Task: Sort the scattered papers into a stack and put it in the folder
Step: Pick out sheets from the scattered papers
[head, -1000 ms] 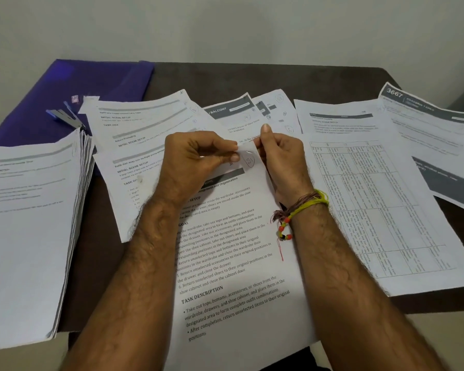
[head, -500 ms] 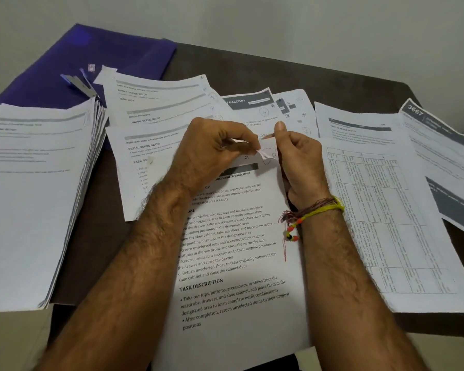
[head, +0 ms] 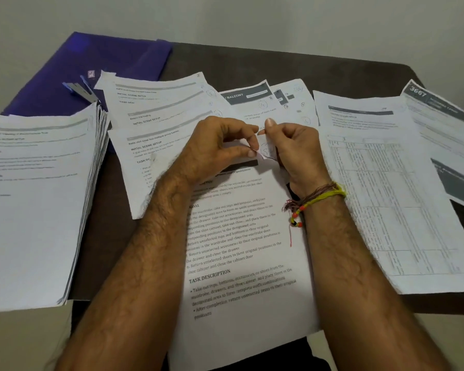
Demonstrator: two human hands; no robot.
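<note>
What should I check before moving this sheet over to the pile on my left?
1. Sheet's top right corner flat: not ok. The corner is curled between both hands.
2. Grip on the sheet: ok. The left hand and right hand both pinch its top edge.
3. Sheet free underneath: cannot tell. It overlaps neighbouring papers.
4. Pile ready: ok, though its edges are fanned.
5. Folder reachable: ok. It lies at the far left, partly under papers.
6. Loose papers remaining: not ok. Several still lie on the table.
</note>
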